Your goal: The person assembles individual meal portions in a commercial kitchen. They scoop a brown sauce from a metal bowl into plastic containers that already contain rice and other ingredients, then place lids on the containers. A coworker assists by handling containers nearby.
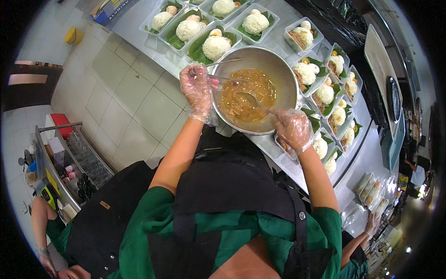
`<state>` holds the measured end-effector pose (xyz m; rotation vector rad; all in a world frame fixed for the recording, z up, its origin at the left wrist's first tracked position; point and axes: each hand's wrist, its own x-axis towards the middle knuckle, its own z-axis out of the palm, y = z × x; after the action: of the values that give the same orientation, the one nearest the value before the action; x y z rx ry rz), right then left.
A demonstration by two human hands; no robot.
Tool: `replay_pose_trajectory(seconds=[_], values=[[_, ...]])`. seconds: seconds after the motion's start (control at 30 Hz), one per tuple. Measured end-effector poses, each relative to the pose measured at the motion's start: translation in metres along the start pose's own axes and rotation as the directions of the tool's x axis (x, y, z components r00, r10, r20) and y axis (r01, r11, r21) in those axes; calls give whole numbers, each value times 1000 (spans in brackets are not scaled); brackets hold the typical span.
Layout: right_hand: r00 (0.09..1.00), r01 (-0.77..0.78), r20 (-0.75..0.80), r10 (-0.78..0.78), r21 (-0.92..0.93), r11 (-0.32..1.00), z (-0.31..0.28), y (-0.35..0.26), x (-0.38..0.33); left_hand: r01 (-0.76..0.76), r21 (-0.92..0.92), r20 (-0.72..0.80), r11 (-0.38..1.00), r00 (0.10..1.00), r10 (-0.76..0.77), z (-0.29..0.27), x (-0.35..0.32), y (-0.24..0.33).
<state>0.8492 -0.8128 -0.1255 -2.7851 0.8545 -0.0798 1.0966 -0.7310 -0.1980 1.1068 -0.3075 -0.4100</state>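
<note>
The left hand (197, 90), in a thin clear glove, is curled shut around the rim of a large metal bowl (283, 74), fingers hooked over the edge and thumb on the outside; a thin metal utensil (222, 61) lies across the rim just beyond its fingertips, though whether the fingers pin it cannot be told. The right hand (292, 129), gloved the same way, is closed in a fist on the handle of a spoon (248, 98); the spoon runs up and leftward from that hand, its bowl sunk in the brown sauce (241, 93) that fills the bottom of the metal bowl; the sauce sits between the two hands, nearer the left one's fingertips than the right one's knuckles.

Beyond the left hand, past the far rim, stand clear plastic trays (211, 46) lined with green leaf, each with a mound of white rice and a piece of egg; more such trays (325, 95) curve round just beyond and to the outer side of the right hand, one partly hidden under its wrist; all rest on a steel counter (371, 158). The forearms rise from green sleeves and a black apron (232, 186).
</note>
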Motion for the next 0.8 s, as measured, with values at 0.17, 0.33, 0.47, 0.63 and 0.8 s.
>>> replay_pose_trajectory(seconds=[0.17, 0.33, 0.47, 0.63, 0.8], values=[[995, -33, -88, 39, 71, 997, 3, -16, -19, 3, 49, 34, 999, 999, -5, 1, -2, 2], [994, -46, -93, 49, 33, 998, 10, -36, -36, 6, 15, 22, 1000, 1000, -6, 2, -2, 0], [992, -99, -87, 93, -64, 993, 20, -45, -44, -75, 51, 89, 996, 994, 71, 4, -1, 0], [956, -258, -132, 263, 59, 964, 36, -59, -54, -104, 137, 104, 985, 990, 90, -1, -1, 0], [854, -406, -123, 505, 447, 797, 40, -67, -49, -45, 204, 107, 978, 994, 23, 4, -3, 8]])
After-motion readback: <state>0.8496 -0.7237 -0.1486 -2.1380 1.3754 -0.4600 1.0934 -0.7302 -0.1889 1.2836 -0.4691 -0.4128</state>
